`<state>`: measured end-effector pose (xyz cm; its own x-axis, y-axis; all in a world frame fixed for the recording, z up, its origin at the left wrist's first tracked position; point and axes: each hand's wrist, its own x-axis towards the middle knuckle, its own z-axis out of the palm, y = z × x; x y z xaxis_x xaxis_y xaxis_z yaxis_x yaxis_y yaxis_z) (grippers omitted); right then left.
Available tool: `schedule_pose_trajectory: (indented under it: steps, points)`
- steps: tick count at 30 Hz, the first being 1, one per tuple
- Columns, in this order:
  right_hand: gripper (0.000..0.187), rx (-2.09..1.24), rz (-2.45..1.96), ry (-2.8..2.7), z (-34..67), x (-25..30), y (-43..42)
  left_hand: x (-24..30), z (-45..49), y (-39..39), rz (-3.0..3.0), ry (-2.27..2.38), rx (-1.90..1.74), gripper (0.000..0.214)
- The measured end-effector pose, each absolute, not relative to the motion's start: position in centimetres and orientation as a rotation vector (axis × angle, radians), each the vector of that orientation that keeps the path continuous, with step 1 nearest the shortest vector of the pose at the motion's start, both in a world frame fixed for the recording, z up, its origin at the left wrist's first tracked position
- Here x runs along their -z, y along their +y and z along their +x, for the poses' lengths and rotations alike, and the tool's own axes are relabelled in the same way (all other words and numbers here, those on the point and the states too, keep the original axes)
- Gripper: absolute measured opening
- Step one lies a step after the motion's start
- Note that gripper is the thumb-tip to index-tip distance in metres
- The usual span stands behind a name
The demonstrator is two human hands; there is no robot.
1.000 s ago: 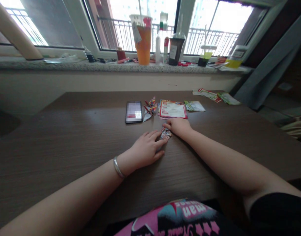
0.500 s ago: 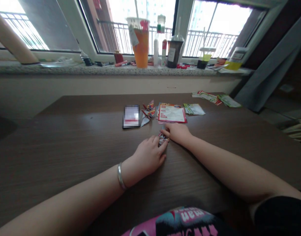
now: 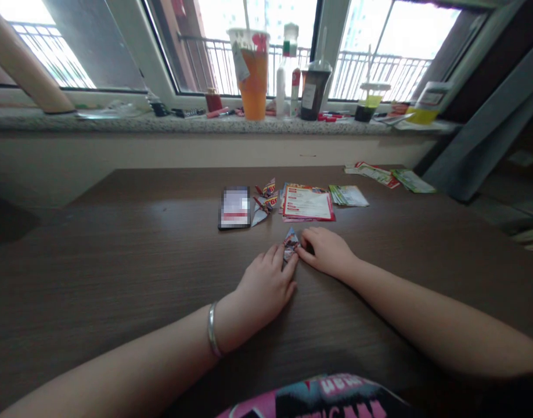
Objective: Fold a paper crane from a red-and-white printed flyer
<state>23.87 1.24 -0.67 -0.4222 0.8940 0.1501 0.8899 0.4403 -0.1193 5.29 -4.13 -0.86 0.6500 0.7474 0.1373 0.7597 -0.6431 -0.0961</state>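
A small piece of folded printed paper [image 3: 291, 242], with a pointed top, lies flat on the brown table between my hands. My left hand [image 3: 267, 277], a silver bangle at its wrist, has its fingers on the paper's left and lower edge, holding it against the table. At the paper's right edge, my right hand [image 3: 325, 248] has its thumb and fingers drawn together on the lower right corner. Just beyond are folded paper figures [image 3: 266, 200] in red, yellow and white, beside a phone [image 3: 234, 208] with a blurred screen.
A stack of printed sheets [image 3: 309, 202] lies past my right hand, with green-white papers [image 3: 350, 196] alongside. More leaflets [image 3: 380, 174] are at the far right. Cups, including a tall orange drink [image 3: 254, 81], and bottles line the stone windowsill [image 3: 179, 123] behind the table [image 3: 118, 244].
My right hand has come down and back from the paper's top to its lower right side, uncovering the pointed tip. My left hand stays on the paper. The view has shifted slightly.
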Motion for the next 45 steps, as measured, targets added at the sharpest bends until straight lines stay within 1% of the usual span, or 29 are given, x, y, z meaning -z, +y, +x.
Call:
schedule_pose_trajectory:
  steps: [2, 4, 9, 11, 12, 15, 16, 18, 22, 27, 32, 39, 43, 45]
  points:
    - [0.020, -0.057, -1.552, -2.475, 23.9, 0.7, 1.2, 0.7, 4.9, -4.1, -2.739, -1.216, 0.122, 0.056]
    - [0.024, -0.087, -1.529, -2.439, 23.9, 0.8, 1.2, 0.6, 4.5, -3.9, -2.758, -1.189, 0.111, 0.059]
    - [0.046, -0.025, -1.403, -2.391, 23.7, 0.9, 1.3, 0.4, 3.6, -3.2, -2.800, -1.105, 0.100, 0.063]
    - [0.051, -0.022, -1.359, -2.360, 23.7, 1.0, 1.5, 0.4, 3.5, -3.1, -2.806, -1.093, 0.112, 0.061]
    - [0.049, -0.013, -1.328, -2.353, 23.8, 1.1, 1.5, 0.4, 3.5, -3.0, -2.807, -1.099, 0.109, 0.061]
    - [0.028, 0.042, -1.161, -2.449, 24.2, 1.1, 1.6, 0.4, 3.6, -2.8, -2.828, -1.111, 0.080, 0.060]
    - [0.024, 0.058, -1.092, -2.514, 24.3, 1.1, 1.4, 0.4, 3.5, -2.8, -2.838, -1.110, 0.075, 0.060]
    - [0.026, 0.059, -1.020, -2.615, 24.4, 0.9, 1.0, 0.5, 3.5, -2.8, -2.849, -1.110, 0.090, 0.060]
    - [0.030, 0.075, -1.048, -2.645, 24.0, 0.4, 0.1, 0.5, 3.3, -2.9, -2.854, -1.117, 0.141, 0.058]
    - [0.039, 0.072, -1.225, -2.591, 23.3, 0.5, 0.1, 0.4, 3.5, -3.2, -2.855, -1.153, 0.132, 0.057]
    - [0.041, 0.107, -1.332, -2.577, 23.0, 0.7, 0.5, 0.3, 3.7, -3.4, -2.859, -1.193, 0.115, 0.063]
    - [0.045, 0.141, -1.330, -2.583, 22.7, 0.9, 1.5, 0.4, 2.9, -3.7, -2.897, -1.160, 0.184, 0.060]
    - [0.046, 0.123, -1.316, -2.589, 22.7, 1.1, 1.7, -0.1, 2.4, -3.3, -2.910, -1.115, 0.140, 0.063]
    - [0.049, 0.092, -1.315, -2.592, 22.8, 1.3, 1.6, -0.5, 2.3, -2.9, -2.920, -1.074, 0.123, 0.059]
